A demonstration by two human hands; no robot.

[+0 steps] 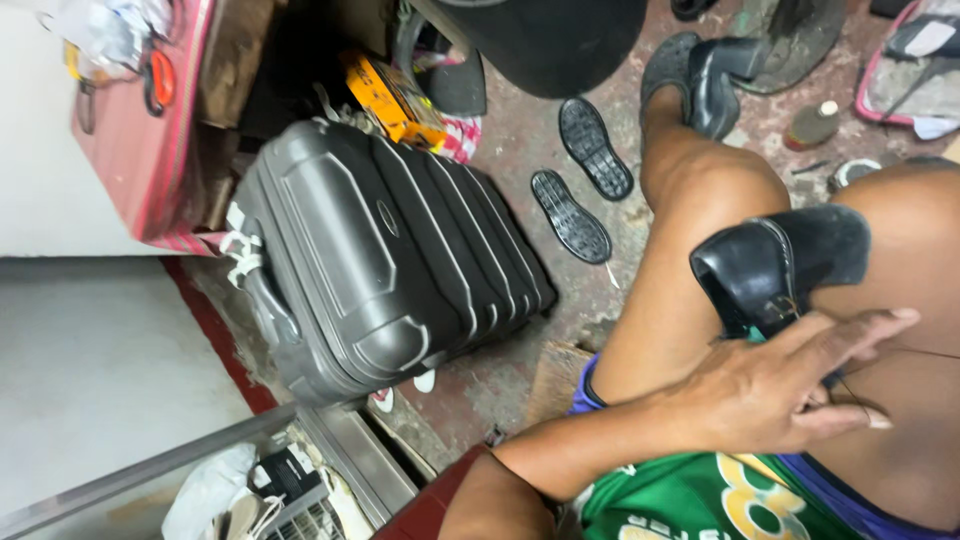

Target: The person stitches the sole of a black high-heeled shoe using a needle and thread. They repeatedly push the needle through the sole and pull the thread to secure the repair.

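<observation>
Right of the dark grey suitcase (385, 250), on the person's lap, lies a black heeled shoe (775, 265) — its long axis runs roughly across the frame, the rounded end pointing back toward the suitcase, the other end rising to the right. One hand (790, 385) — probably the left, though the angle is poor — lies against the shoe's lower edge, fingers loosely spread; whether it truly grips is unclear. Between suitcase and knee, two black soles (582, 185) lie on the floor.

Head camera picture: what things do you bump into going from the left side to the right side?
Pink case → grey hard suitcase → two loose black shoe soles → black shoe resting on the person's lap, with the left hand touching it.
</observation>
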